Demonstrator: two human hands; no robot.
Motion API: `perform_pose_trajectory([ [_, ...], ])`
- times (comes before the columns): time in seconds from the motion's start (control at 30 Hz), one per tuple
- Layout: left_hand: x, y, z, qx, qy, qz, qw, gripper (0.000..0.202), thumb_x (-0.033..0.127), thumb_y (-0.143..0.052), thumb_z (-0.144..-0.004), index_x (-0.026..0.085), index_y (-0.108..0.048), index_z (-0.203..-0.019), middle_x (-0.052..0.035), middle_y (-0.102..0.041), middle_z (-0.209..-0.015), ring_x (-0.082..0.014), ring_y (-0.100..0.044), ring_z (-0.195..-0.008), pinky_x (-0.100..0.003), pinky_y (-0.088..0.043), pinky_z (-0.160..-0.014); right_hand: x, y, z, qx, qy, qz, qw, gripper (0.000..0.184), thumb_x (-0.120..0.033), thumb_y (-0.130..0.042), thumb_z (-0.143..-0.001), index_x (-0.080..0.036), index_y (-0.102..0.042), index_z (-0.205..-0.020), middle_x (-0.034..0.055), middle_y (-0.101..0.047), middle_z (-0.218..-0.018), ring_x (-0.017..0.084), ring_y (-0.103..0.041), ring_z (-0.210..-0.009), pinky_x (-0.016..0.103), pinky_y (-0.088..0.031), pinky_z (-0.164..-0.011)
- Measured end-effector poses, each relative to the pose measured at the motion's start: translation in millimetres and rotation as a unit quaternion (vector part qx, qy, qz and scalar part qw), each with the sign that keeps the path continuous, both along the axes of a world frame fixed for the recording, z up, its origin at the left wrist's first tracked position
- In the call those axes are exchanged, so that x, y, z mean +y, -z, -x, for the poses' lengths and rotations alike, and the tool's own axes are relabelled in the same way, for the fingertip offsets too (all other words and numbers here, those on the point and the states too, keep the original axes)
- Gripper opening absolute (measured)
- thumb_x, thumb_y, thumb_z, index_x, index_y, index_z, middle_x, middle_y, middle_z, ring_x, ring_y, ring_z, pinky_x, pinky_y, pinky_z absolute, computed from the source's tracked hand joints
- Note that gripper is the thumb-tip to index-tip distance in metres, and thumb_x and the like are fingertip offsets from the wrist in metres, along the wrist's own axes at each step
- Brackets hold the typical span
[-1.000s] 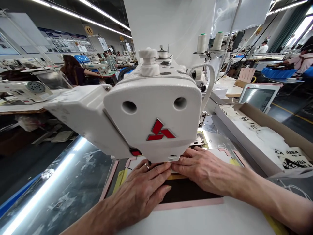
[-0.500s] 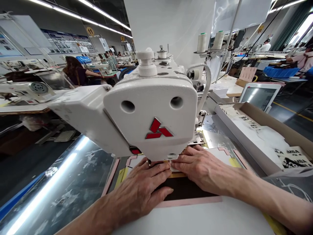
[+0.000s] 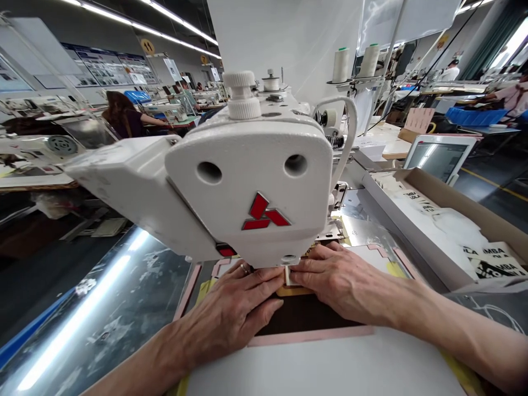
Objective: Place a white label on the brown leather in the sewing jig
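Our left hand (image 3: 231, 316) and right hand (image 3: 342, 280) lie flat, gripping nothing — both pin a small white tab (image 3: 288, 275) onto dark fabric (image 3: 305, 318) in the pink template (image 3: 313, 334), under the machine head (image 3: 256, 176); placed, we judge — no stitching visible yet

Bright overhead strip lights (image 3: 185, 25), long glare streak across the steel tabletop (image 3: 82, 311), sharp centre, wide-angle curvature at the edges.

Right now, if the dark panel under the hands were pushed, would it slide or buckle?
Probably floppy: the dark panel lies thin and flat under the left hand and right hand. Likely won't slide far, since the pink frame borders it.
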State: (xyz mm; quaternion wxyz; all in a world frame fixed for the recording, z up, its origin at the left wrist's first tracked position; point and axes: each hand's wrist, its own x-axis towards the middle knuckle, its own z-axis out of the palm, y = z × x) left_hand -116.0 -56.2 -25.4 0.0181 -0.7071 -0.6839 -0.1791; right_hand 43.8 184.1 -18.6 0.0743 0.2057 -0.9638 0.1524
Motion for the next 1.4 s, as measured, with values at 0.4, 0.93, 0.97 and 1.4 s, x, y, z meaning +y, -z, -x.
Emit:
perform_pose_trajectory([
  [0.4, 5, -4.6, 0, 0.035, 0.014, 0.025, 0.999, 0.035, 0.028, -0.054, -0.11, 0.023, -0.063, -0.144, -0.0046, -0.064, -0.149, -0.0257, -0.066, -0.13, -0.042, -0.049, -0.114, -4, -5.6, 2, -0.047, 0.014, 0.004, 0.999, 0.03, -0.012, -0.052, -0.107, -0.023, -0.069, -0.129, -0.0018, -0.071, -0.14, 0.024, -0.056, -0.113, 0.042, -0.042, -0.106],
  [0.93, -5, -8.5, -2, 0.015, 0.002, 0.062, 0.998, 0.043, 0.028, -0.053, -0.11, 0.028, -0.054, -0.153, -0.0037, -0.057, -0.157, -0.0251, -0.063, -0.134, -0.043, -0.047, -0.118, -1, 0.5, 0, -0.048, 0.023, 0.017, 0.998, 0.03, -0.041, -0.053, -0.114, -0.03, -0.065, -0.139, -0.0069, -0.064, -0.15, 0.025, -0.055, -0.121, 0.045, -0.039, -0.109],
  [0.97, -12, -6.0, 0, 0.03, -0.006, 0.065, 0.997, 0.046, 0.027, -0.052, -0.109, 0.028, -0.051, -0.156, -0.0034, -0.054, -0.16, -0.0259, -0.061, -0.136, -0.044, -0.048, -0.118, -1, 0.3, 0, -0.048, 0.024, 0.016, 0.998, 0.029, -0.041, -0.053, -0.114, -0.03, -0.066, -0.137, -0.0069, -0.064, -0.149, 0.025, -0.055, -0.122, 0.045, -0.039, -0.11],
  [1.4, -42, 13.1, 15, 0.08, -0.034, -0.027, 0.996, 0.036, 0.03, -0.059, -0.107, 0.026, -0.065, -0.142, -0.0009, -0.064, -0.149, -0.0241, -0.059, -0.139, -0.037, -0.048, -0.118, -5, -3.9, -1, -0.054, 0.044, 0.014, 0.997, 0.031, -0.046, -0.054, -0.112, -0.032, -0.069, -0.136, -0.0026, -0.069, -0.141, 0.025, -0.057, -0.115, 0.043, -0.041, -0.099],
])
